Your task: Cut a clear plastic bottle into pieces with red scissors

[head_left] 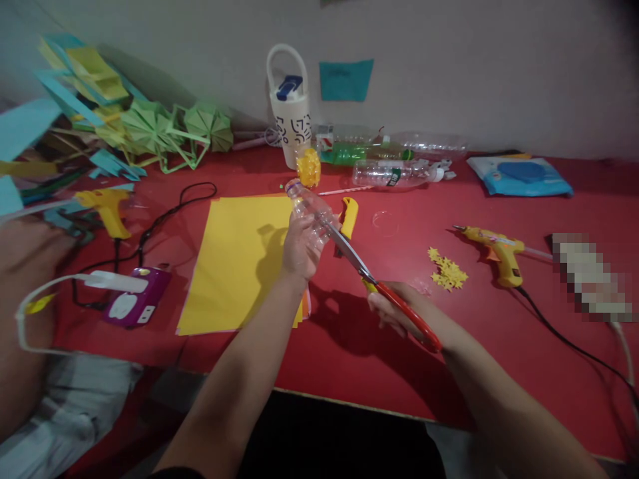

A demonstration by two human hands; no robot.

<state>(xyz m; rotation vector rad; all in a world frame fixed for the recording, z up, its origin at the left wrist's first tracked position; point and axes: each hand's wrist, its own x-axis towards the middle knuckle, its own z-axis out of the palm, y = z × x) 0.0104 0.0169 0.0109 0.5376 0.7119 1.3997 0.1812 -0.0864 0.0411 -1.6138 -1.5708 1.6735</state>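
My left hand [302,249] is closed around a clear plastic bottle piece [313,211], its neck tilted up and to the left. In my right hand [399,306] is a pair of large scissors [394,299] with red handles. The blades reach up and left to the cut plastic; whether they bite into it I cannot tell. Below the bottle piece lies a stack of yellow paper [239,259]. A yellow box cutter [348,218] rests just right of my left hand, partly hidden behind it.
Plastic bottles [389,174] and a white tumbler [291,123] line the wall. Right lie yellow paper stars [449,271], a glue gun [496,253] and a wipes pack [519,174]. Left are another glue gun [107,209], a purple power socket [137,299], paper crafts [154,130] and another person's arm [27,286].
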